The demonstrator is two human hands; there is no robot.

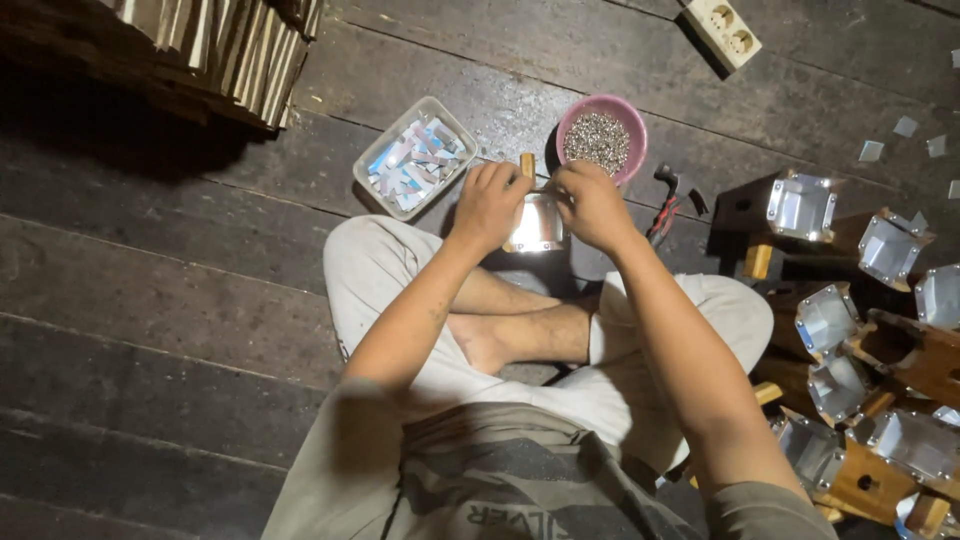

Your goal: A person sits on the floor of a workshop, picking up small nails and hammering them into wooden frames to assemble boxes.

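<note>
I sit cross-legged on a dark plank floor. Both hands meet in front of my knees on a small wooden piece with a shiny metal sheet (536,222) on it; a wooden peg sticks up behind it. My left hand (487,203) grips its left side, fingers curled over the top edge. My right hand (590,203) closes on its right side. Just beyond my hands stands a pink bowl (627,117) filled with small silvery bits. Left of the bowl lies a clear plastic tray (372,177) holding several cut metal strips.
A hammer (672,200) lies right of my right hand. Several finished wooden pieces with metal caps (800,207) are heaped at the right. Stacked wooden slats (235,55) sit top left. A white power socket strip (725,28) lies at the top edge.
</note>
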